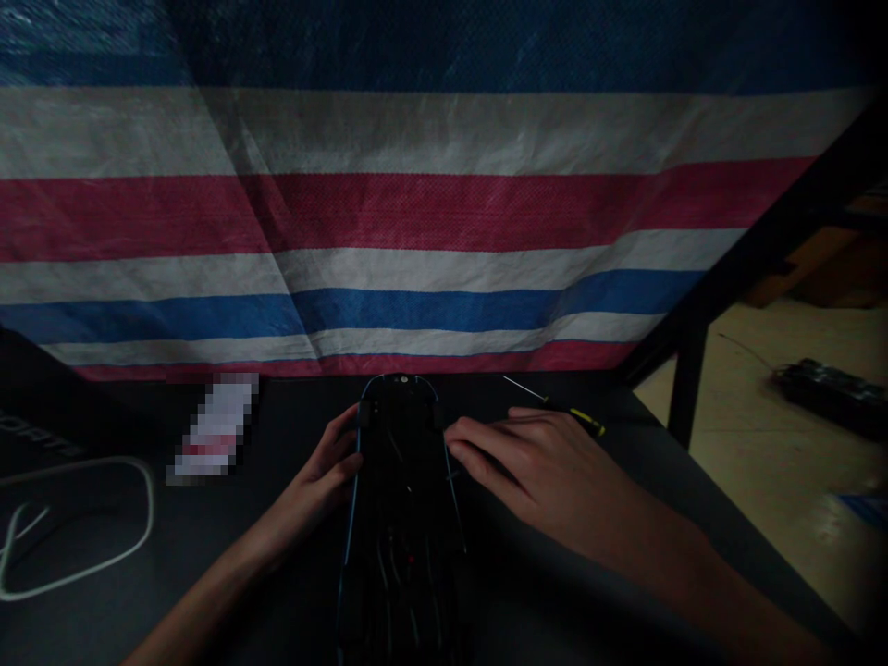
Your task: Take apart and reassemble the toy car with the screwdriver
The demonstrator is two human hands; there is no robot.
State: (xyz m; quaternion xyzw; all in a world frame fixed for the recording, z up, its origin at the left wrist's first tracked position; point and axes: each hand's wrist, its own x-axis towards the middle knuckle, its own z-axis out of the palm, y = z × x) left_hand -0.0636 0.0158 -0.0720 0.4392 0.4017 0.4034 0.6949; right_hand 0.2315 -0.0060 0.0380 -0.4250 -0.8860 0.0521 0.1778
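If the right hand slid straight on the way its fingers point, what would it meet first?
The right hand points left, fingertips at the edge of the long black blue-trimmed car-shaped body lying on the dark table. It would most likely meet that body first, though the dim picture hides whether they already touch.

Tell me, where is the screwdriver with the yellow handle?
The screwdriver lies on the dark table just beyond the right hand, right of the black model car, before the striped tarp.

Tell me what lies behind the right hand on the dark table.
Behind the right hand a screwdriver lies on the table; its thin metal shaft and part of a yellow-and-black handle show. The hand covers the nearer side of the handle.
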